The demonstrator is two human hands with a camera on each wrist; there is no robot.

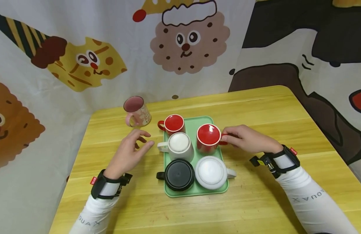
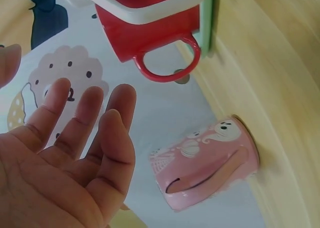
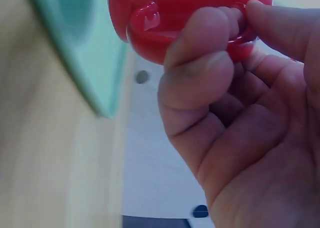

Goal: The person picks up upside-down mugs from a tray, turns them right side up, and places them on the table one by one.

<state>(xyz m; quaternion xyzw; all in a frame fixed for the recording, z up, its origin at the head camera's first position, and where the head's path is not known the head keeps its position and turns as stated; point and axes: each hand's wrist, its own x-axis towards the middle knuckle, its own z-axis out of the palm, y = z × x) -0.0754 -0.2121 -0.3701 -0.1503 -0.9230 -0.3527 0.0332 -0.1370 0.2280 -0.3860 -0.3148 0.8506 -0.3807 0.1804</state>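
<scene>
My right hand [image 1: 245,138] pinches the handle of a red mug [image 1: 209,135] between thumb and curled fingers, and the right wrist view shows this grip close up. That mug is over the right side of a green tray [image 1: 195,122]; whether it touches the tray I cannot tell. My left hand [image 1: 129,150] is left of the tray, fingers relaxed and apart, with nothing in it. Nearest to it is the handle of a whitish mug [image 1: 180,146], base up. Behind that mug sits another red mug [image 1: 174,123], its handle pointing left.
At the tray's front are a black mug [image 1: 179,175], handle leftward, and a white mug [image 1: 211,172], handle rightward. A pink patterned mug [image 1: 137,111] stands on the wooden table [image 1: 285,130] behind my left hand. A cartoon-print cloth [image 1: 110,26] hangs behind the table.
</scene>
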